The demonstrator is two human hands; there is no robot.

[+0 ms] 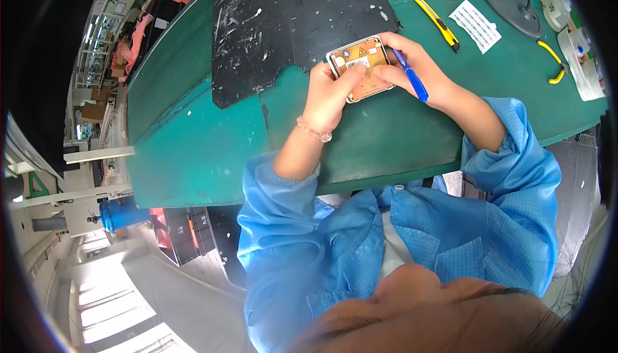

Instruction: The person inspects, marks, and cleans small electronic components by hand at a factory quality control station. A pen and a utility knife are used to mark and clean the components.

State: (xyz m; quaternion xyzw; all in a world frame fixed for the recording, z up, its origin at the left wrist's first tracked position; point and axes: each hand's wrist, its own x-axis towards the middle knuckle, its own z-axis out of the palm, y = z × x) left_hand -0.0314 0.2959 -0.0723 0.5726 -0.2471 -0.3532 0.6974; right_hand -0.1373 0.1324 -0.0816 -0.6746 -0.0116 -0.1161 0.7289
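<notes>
Both my hands grip a small rectangular electronic device (pixel 375 85) with an orange-brown face, a pale frame, a warning triangle and a white label. My left hand (pixel 325 95) is closed round its left side, the thumb lying on the face near the label. From the other side my right hand (pixel 425 73) holds the right edge, its thumb also pressed on the face. A blue pen (pixel 412 77) is tucked in the right hand, slanting down between thumb and index finger. The fingers behind the device are hidden. It is held up over the near edge of a black mat (pixel 270 37).
A green mat (pixel 193 153) covers the bench. Right of the black mat lie a yellow utility knife (pixel 436 23), a printed white label sheet (pixel 475 26) and yellow-handled pliers (pixel 551 63). A grey lamp base (pixel 508 8) and a white container (pixel 579 63) stand at the far right.
</notes>
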